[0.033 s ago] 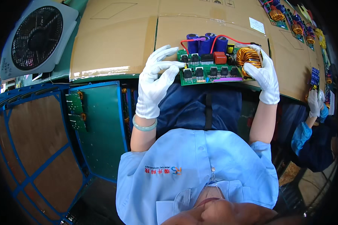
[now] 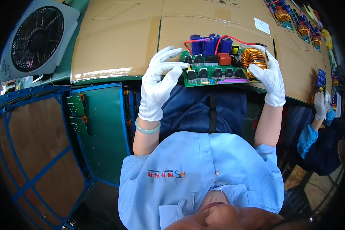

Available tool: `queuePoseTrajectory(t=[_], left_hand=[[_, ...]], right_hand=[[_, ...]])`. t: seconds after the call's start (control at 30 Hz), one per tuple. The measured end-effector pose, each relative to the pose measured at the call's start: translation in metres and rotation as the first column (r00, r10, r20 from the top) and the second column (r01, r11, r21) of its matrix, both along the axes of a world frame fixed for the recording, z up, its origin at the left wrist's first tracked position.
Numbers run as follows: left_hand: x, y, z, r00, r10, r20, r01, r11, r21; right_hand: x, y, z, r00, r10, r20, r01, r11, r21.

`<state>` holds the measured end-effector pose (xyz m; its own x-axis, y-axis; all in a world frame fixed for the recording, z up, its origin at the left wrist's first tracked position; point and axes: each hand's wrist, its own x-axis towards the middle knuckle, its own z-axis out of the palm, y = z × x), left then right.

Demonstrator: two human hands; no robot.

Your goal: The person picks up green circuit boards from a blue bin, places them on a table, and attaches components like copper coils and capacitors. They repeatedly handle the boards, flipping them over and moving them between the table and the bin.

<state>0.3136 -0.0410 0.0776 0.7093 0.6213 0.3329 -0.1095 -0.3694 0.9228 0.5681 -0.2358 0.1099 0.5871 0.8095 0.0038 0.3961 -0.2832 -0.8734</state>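
A green circuit board (image 2: 197,81) is held up at the near edge of the cardboard-covered table. It carries blue cylindrical capacitors (image 2: 208,47), a red block component (image 2: 224,59), several black parts, red wires and a copper-wound coil (image 2: 253,59). My right hand (image 2: 272,76), in a white glove, grips the board's right end, its thumb against the coil and the other fingers partly hidden behind. At the left end is my gloved left hand (image 2: 159,78). Its fingers are stretched and apart, one fingertip touching the board's edge beside a small yellow part.
Flat cardboard (image 2: 119,42) covers the table. A grey box fan (image 2: 38,40) stands at the far left. More boards with coils (image 2: 283,16) lie at the far right. Another person's gloved hand (image 2: 322,104) holds a board there. Blue-framed racks (image 2: 99,130) stand at the lower left.
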Motion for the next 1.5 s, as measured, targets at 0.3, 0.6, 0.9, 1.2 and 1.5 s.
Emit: queuePoseTrajectory(t=[0.3, 0.6, 0.9, 1.2, 1.5], left_hand=[[-0.006, -0.004, 0.002, 1.0, -0.01, -0.02, 0.011, 0.999, 0.044], [-0.011, -0.005, 0.011, 0.996, -0.013, -0.094, 0.041, 0.954, 0.298], [-0.013, -0.01, 0.021, 0.986, 0.071, -0.148, 0.024, 0.83, 0.557], [-0.013, -0.013, 0.026, 0.976, 0.117, -0.183, 0.032, 0.756, 0.653], [-0.012, -0.015, 0.032, 0.969, 0.127, -0.214, 0.05, 0.744, 0.667]], right_hand=[[0.002, 0.001, -0.001, 1.0, -0.012, -0.005, 0.012, 1.0, 0.005], [0.001, 0.001, -0.002, 0.998, -0.031, -0.048, 0.032, 0.999, 0.026], [0.0, 0.001, -0.002, 0.999, -0.03, -0.037, 0.031, 0.999, 0.021], [0.005, -0.002, -0.007, 1.0, -0.017, -0.003, 0.017, 1.0, -0.005], [0.008, -0.004, -0.009, 1.0, -0.013, -0.011, 0.013, 1.0, 0.006]])
